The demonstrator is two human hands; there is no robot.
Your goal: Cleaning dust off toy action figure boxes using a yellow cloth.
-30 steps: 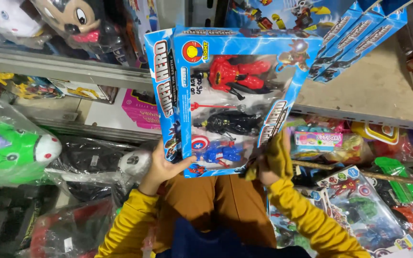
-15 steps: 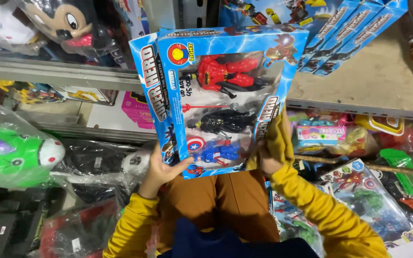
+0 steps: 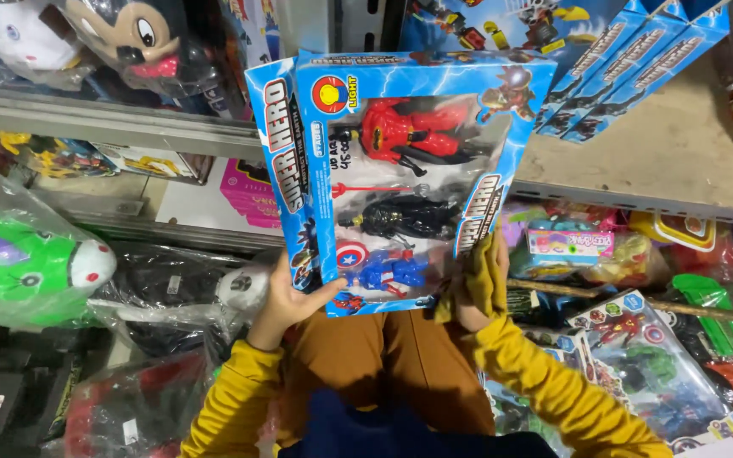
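Starting at the left edge of the frame, a green toy (image 3: 19,271) in a clear plastic bag is seen, with black wrapped packages (image 3: 163,284) just beside it on the lower shelf. In the upper left, a plush doll (image 3: 133,38) is set on the upper shelf (image 3: 112,127). At the centre, a blue toy box (image 3: 400,178) with three figures behind a clear window is held upright above orange trousers (image 3: 392,365). Its lower left corner is gripped by the left hand (image 3: 286,297), fingers curled round the edge and thumb laid on the front. Its lower right edge is supported by the right hand (image 3: 472,288), which is largely covered by a yellow sleeve (image 3: 545,382), so its closure cannot be told. In the upper right, more blue boxes (image 3: 629,59) are stacked. At the lower right, a flat figure pack (image 3: 646,356) is seen.
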